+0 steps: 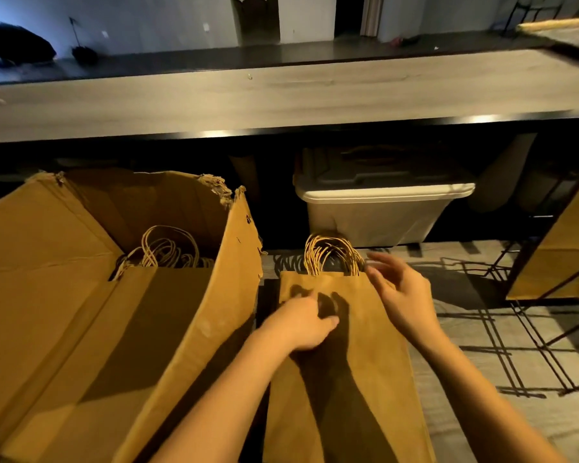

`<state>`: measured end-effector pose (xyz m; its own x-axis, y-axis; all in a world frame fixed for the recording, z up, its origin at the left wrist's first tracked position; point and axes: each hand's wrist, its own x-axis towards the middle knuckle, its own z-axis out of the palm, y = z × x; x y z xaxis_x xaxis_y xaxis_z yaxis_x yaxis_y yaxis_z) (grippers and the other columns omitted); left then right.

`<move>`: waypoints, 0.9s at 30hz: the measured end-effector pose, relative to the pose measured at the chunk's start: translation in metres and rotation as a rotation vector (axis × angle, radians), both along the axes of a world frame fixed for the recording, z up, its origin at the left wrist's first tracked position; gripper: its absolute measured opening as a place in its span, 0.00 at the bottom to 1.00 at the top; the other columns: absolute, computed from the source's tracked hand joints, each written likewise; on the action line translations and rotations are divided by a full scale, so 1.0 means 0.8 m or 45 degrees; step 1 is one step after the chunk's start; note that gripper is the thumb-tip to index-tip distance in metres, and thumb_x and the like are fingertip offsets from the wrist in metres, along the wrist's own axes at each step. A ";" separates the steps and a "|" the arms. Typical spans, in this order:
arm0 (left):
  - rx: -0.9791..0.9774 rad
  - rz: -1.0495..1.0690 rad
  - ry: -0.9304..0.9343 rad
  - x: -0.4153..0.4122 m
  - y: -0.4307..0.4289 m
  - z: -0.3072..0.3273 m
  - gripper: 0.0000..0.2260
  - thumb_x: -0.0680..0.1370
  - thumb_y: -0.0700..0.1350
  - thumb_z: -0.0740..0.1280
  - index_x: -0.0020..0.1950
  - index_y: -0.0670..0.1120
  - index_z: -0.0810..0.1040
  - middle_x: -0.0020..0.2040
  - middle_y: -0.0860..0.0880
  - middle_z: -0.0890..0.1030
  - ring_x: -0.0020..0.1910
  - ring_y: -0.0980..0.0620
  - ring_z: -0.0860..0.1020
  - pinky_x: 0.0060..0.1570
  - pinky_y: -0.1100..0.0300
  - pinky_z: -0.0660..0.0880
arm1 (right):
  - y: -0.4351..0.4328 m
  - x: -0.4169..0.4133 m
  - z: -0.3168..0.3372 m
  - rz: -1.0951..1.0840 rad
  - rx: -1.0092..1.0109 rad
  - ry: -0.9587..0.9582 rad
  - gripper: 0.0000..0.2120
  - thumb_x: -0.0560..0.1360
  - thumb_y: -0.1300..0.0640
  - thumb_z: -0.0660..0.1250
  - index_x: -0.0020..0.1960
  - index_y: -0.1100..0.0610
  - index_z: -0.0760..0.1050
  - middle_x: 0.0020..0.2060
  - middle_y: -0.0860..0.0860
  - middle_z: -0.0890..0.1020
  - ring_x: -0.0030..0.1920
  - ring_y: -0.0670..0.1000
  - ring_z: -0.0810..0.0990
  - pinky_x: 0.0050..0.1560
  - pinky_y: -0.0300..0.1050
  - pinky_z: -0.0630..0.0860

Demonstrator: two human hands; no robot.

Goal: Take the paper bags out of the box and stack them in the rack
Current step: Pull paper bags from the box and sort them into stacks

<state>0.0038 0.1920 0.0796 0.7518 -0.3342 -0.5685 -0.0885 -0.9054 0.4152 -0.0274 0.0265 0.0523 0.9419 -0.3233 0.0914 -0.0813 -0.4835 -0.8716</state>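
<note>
The left hand [301,325] lies on top of a flat stack of paper bags [358,379] with its fingers bent; whether it pinches the paper cannot be told. The right hand [405,302], fingers spread and loose, hovers just beside the stack's twine handles [331,252]. Left of both hands stands the torn cardboard box [214,312], with further bags [168,295] inside.

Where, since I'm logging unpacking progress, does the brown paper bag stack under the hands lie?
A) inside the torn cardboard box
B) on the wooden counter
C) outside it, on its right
C: the brown paper bag stack lies outside the torn cardboard box, beside its right wall.
</note>
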 end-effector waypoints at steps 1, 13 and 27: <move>0.011 -0.053 -0.081 0.008 -0.003 0.019 0.27 0.80 0.55 0.59 0.74 0.45 0.60 0.73 0.42 0.65 0.69 0.43 0.66 0.68 0.49 0.66 | 0.005 0.016 0.019 0.051 -0.054 -0.079 0.11 0.77 0.57 0.65 0.59 0.53 0.76 0.44 0.41 0.80 0.47 0.37 0.78 0.53 0.42 0.79; 0.300 -0.082 -0.762 0.045 0.121 0.223 0.18 0.80 0.57 0.57 0.58 0.44 0.74 0.40 0.50 0.71 0.43 0.49 0.73 0.45 0.55 0.72 | 0.156 0.120 0.220 0.651 -0.585 -0.597 0.10 0.78 0.55 0.64 0.57 0.55 0.78 0.45 0.50 0.83 0.43 0.46 0.81 0.47 0.44 0.79; 0.405 0.408 -0.712 0.022 0.356 0.097 0.16 0.79 0.54 0.59 0.67 0.54 0.71 0.60 0.51 0.78 0.55 0.50 0.77 0.49 0.54 0.77 | 0.338 0.155 0.121 1.163 -1.251 -0.155 0.27 0.76 0.52 0.66 0.73 0.51 0.63 0.72 0.54 0.63 0.71 0.58 0.62 0.66 0.55 0.68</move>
<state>0.0210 0.4766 0.1570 0.9923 0.0698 -0.1025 0.0798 -0.9921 0.0973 0.0967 0.2972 0.1492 0.7526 0.6582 0.0189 0.6557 -0.7464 -0.1140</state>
